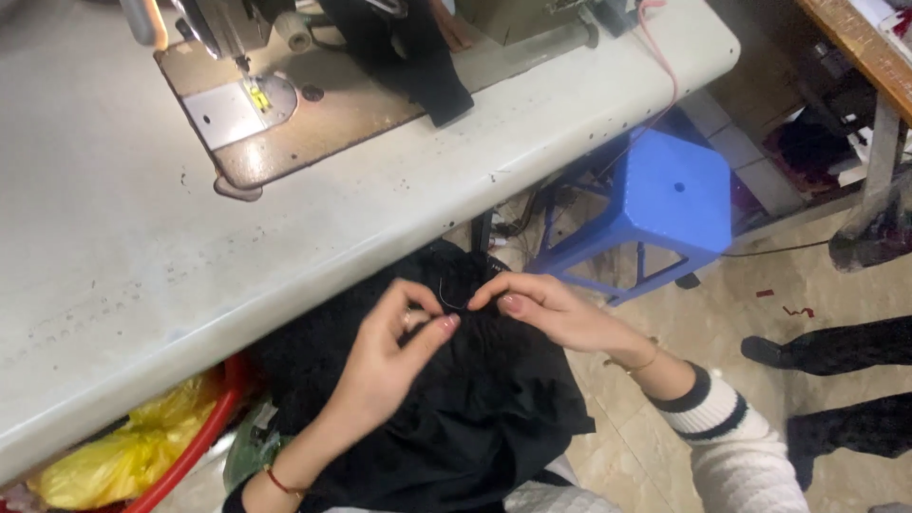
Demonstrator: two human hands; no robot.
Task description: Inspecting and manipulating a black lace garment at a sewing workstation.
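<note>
A heap of black fabric (484, 408) lies in my lap below the table edge. My left hand (389, 356) pinches it from the left, thumb and fingers closed on a fold. Coming in from the right, my right hand (546, 309) pinches the same fold. A thin dark curved thread or wire (448, 296) shows between the fingertips of both hands. My right arm wears a white sleeve with dark stripes and a thin bracelet. A red cord circles my left wrist.
A sewing machine (285, 57) with black cloth under its arm stands on the pale worktable (142, 237). A blue plastic stool (665, 195) is to the right. A red basket (204, 432) with yellow bags sits under the table. Another person's legs (845, 380) show at the right.
</note>
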